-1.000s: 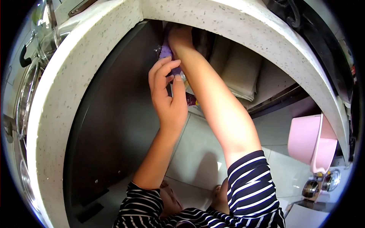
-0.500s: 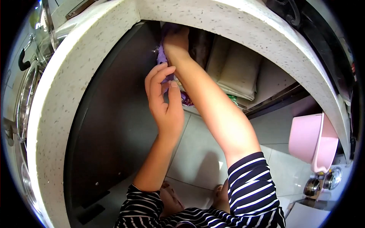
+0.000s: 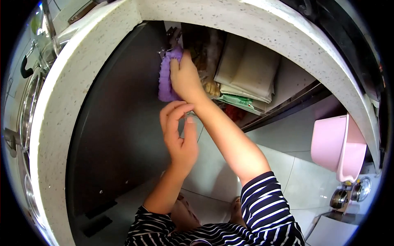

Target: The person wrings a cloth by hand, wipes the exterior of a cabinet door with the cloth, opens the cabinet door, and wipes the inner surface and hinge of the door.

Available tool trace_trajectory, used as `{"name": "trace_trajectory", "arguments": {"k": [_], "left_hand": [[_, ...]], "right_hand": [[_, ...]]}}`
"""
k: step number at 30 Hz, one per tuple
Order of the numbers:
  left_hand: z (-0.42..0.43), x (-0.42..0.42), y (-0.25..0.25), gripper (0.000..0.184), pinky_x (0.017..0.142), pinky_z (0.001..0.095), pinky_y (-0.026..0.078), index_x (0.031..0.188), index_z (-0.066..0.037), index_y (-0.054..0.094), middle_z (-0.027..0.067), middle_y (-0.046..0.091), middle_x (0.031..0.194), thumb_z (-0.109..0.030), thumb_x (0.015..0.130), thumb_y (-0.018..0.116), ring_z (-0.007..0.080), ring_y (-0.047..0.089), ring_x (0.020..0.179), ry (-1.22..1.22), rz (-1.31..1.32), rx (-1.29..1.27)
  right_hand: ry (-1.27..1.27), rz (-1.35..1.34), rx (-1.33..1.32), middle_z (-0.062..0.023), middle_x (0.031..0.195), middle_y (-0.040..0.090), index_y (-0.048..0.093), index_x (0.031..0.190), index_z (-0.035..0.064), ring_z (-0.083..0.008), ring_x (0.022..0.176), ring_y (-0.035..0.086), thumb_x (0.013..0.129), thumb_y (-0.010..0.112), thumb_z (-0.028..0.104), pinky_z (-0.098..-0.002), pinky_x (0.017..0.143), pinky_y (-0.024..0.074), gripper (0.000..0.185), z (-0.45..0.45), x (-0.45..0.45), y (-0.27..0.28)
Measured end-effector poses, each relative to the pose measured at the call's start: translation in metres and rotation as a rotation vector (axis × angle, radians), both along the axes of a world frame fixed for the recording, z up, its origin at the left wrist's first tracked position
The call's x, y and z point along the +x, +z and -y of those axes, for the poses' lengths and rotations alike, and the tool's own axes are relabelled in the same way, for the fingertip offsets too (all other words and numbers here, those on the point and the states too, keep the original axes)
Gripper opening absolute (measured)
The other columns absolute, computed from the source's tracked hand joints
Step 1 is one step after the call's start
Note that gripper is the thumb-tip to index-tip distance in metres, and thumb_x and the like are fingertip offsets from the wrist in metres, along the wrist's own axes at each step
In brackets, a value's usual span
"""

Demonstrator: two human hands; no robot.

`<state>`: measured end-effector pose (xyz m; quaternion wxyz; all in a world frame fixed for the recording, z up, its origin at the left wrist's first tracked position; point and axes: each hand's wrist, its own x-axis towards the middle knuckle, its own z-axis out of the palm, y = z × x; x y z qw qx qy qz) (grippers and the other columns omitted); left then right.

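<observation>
A soft purple cloth [image 3: 167,82] with a wavy edge hangs down beside the dark cabinet door [image 3: 119,110], near the hinge. My right hand [image 3: 187,78] is closed on it at the cabinet's opening, thumb over its face; the other fingers are mostly hidden behind the hand. Below it my left hand [image 3: 179,135] holds nothing, its fingers curved and apart, the tips close to my right wrist. Inside the cabinet stand folded pale sheets or bags [image 3: 246,69], with a green-and-white packet [image 3: 236,99] under them.
A speckled stone countertop [image 3: 230,18] curves over the opening. At right, a pink bin [image 3: 328,141] stands out from the cabinets. Pots [image 3: 340,198] sit at the lower right. Grey floor tiles [image 3: 209,176] lie below my hands.
My right hand has come out of the cabinet's depth towards me, bringing the purple cloth more into view. My left hand is slightly lower, still curved.
</observation>
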<state>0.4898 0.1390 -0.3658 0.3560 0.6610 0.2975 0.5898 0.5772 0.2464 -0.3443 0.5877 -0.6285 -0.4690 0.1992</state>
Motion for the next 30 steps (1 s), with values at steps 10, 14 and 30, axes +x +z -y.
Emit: {"name": "trace_trajectory", "arguments": {"k": [10,14,30], "left_hand": [[0.003,-0.018,-0.008,0.021,0.085,0.0240,0.038,0.105,-0.001,0.055,0.0086,0.046,0.116,0.003,0.087,0.045,0.0124,0.046,0.100,0.113,0.044,-0.077],[0.004,-0.032,-0.017,0.021,0.086,0.0255,0.038,0.104,-0.002,0.055,0.0084,0.046,0.116,0.002,0.087,0.045,0.0135,0.047,0.100,0.148,0.019,-0.144],[0.008,-0.033,-0.001,0.019,0.088,0.0260,0.038,0.102,0.000,0.056,0.0106,0.045,0.117,0.002,0.086,0.045,0.0165,0.047,0.103,0.095,-0.020,0.074]], "right_hand": [[-0.059,0.068,0.488,-0.0243,0.135,0.033,0.027,0.134,0.0006,-0.0324,0.127,0.033,0.088,0.050,0.017,-0.0327,0.103,0.0266,0.054,-0.004,-0.030,-0.003],[-0.056,0.021,0.487,-0.0270,0.142,0.022,0.033,0.133,0.0014,-0.0387,0.132,0.025,0.087,0.045,0.005,-0.0366,0.105,0.0250,0.048,0.001,-0.039,-0.023],[-0.017,-0.212,0.364,-0.0211,0.143,0.026,0.021,0.140,-0.0012,-0.0360,0.132,0.023,0.090,0.042,0.015,-0.0390,0.108,0.0169,0.057,0.010,-0.058,-0.042]]}}
